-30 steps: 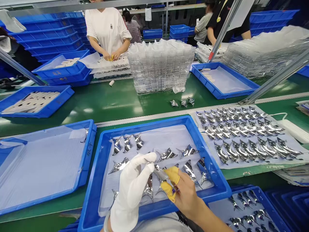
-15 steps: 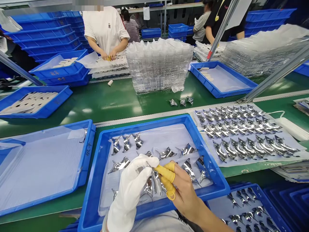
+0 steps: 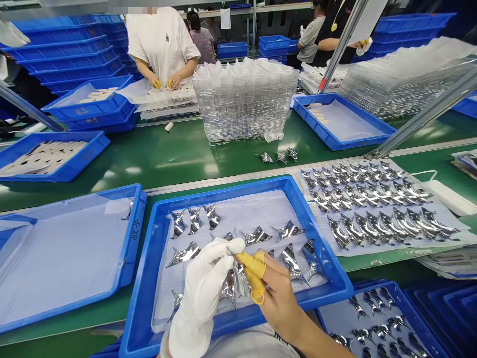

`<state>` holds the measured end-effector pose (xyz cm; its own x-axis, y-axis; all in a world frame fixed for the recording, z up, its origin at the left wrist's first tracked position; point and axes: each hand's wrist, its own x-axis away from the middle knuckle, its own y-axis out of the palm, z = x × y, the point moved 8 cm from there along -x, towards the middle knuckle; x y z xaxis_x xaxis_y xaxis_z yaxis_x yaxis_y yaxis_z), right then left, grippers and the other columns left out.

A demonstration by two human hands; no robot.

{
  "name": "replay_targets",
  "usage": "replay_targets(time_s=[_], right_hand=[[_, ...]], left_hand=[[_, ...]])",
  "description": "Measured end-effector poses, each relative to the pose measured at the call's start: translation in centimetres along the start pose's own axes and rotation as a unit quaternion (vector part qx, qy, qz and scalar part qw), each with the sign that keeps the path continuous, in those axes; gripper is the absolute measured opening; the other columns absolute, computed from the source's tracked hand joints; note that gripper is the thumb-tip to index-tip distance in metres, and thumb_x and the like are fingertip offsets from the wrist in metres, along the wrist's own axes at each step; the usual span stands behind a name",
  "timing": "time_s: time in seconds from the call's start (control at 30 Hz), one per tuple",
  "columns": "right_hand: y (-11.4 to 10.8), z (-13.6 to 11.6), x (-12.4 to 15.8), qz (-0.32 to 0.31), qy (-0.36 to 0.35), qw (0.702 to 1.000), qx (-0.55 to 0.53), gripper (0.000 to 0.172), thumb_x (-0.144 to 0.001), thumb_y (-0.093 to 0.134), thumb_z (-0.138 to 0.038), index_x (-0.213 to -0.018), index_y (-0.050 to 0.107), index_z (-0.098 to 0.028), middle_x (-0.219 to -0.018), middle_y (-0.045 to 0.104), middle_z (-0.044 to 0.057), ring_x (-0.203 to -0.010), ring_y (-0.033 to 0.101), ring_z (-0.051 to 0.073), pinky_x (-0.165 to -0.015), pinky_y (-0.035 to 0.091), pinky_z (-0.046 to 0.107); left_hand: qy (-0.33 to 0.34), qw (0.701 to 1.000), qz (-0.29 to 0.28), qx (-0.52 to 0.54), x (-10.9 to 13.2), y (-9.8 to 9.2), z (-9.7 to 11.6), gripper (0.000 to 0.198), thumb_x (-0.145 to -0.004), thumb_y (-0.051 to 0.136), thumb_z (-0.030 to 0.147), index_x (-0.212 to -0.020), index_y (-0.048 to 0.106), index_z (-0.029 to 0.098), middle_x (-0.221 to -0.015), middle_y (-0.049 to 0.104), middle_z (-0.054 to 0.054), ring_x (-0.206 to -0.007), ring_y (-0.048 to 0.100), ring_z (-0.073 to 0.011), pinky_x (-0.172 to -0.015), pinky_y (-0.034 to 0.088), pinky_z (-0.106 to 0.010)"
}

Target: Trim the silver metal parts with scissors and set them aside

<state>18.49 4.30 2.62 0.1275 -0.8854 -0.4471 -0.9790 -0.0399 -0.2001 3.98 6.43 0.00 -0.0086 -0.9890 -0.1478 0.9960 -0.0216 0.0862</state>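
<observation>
Over the blue tray [image 3: 143, 278], my left hand [image 3: 206, 288] in a white glove pinches a shiny curved metal piece [image 3: 243, 284], which is partly hidden by the fingers. My right hand [image 3: 274, 283] wears yellow finger cots and has its fingertips pressed to the upper end of that piece. On the tray's white paper lie several chrome-like metal pieces with pointed corners, such as one [image 3: 185, 253] left of the glove and one [image 3: 292, 263] right of the yellow fingertips.
Rows of metal pieces lie on a paper sheet [image 3: 376, 209] at the right. Another blue tray [image 3: 130, 248] stands left. Behind are three loose pieces [image 3: 281, 157], a tall stack of clear trays [image 3: 244, 109] and a person [image 3: 162, 44] working opposite. A metal post [image 3: 425, 104] slants across the right.
My hands stay together on the metal piece; the right fingers have shifted slightly. Across the table, the person's hands have moved apart. At the back right, a person's hand has risen into view.
</observation>
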Motion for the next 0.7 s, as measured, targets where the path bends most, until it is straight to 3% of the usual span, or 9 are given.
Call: replay_targets(time_s=[0.1, 0.23, 0.3, 0.4, 0.53, 0.7], right_hand=[[0.0, 0.5, 0.3, 0.023, 0.028, 0.999, -0.01, 0.041, -0.095, 0.047, -0.003, -0.111, 0.077, -0.026, -0.069, 0.048, -0.002, -0.062, 0.044, 0.017, -0.054, 0.036, 0.028], [-0.4, 1.3, 1.2, 0.06, 0.048, 0.996, -0.054, 0.036, -0.103, 0.049, -0.014, -0.127, 0.07, -0.03, -0.076, 0.056, -0.001, -0.059, 0.047, 0.015, -0.051, 0.041, 0.026], [-0.6, 1.3, 1.4, 0.062, 0.035, 0.996, -0.05, 0.031, -0.106, 0.052, -0.023, -0.132, 0.067, -0.031, -0.081, 0.062, 0.0, -0.057, 0.048, 0.014, -0.049, 0.042, 0.025], [-0.4, 0.7, 1.6, 0.046, -0.019, 0.999, 0.008, 0.024, -0.105, 0.058, -0.033, -0.124, 0.07, -0.026, -0.085, 0.068, 0.004, -0.059, 0.056, 0.015, -0.049, 0.047, 0.026], [0.1, -0.5, 2.0, 0.047, -0.107, 0.983, 0.141, 0.016, -0.106, 0.055, -0.027, -0.106, 0.069, -0.02, -0.082, 0.074, 0.008, -0.066, 0.069, 0.02, -0.056, 0.055, 0.03], [0.5, -0.9, 2.6, 0.052, -0.145, 0.965, 0.212, 0.013, -0.1, 0.055, -0.011, -0.098, 0.064, -0.02, -0.072, 0.073, 0.006, -0.057, 0.067, 0.02, -0.053, 0.053, 0.031]], left_hand=[[0.018, 1.0, 0.006, -0.024, 0.0, 0.0, 0.1, 0.022, -0.093, 0.071, 0.024, -0.109, 0.082, 0.035, -0.112, 0.082, 0.0, -0.1, 0.073, -0.0169, -0.089, 0.058, -0.025], [-0.004, 0.998, 0.045, -0.053, 0.3, -0.9, -0.3, 0.024, -0.095, 0.07, 0.026, -0.114, 0.08, 0.037, -0.112, 0.082, 0.002, -0.101, 0.073, -0.0156, -0.092, 0.056, -0.025], [-0.018, 0.997, 0.05, -0.056, 0.4, -1.3, -0.6, 0.023, -0.095, 0.071, 0.028, -0.114, 0.08, 0.035, -0.113, 0.081, 0.001, -0.103, 0.073, -0.0166, -0.094, 0.056, -0.026], [-0.027, 0.996, 0.066, -0.048, 0.6, -1.8, -0.7, 0.02, -0.093, 0.073, 0.029, -0.111, 0.081, 0.03, -0.113, 0.081, -0.001, -0.106, 0.073, -0.0189, -0.097, 0.056, -0.029], [-0.064, 0.992, 0.098, -0.038, 0.7, -1.8, -1.0, 0.021, -0.09, 0.076, 0.032, -0.11, 0.081, 0.029, -0.114, 0.081, -0.002, -0.107, 0.074, -0.0197, -0.095, 0.059, -0.029], [-0.087, 0.984, 0.142, -0.067, 0.5, -1.6, -0.7, 0.023, -0.085, 0.081, 0.036, -0.104, 0.081, 0.025, -0.106, 0.082, -0.004, -0.091, 0.075, -0.0178, -0.083, 0.061, -0.026]])
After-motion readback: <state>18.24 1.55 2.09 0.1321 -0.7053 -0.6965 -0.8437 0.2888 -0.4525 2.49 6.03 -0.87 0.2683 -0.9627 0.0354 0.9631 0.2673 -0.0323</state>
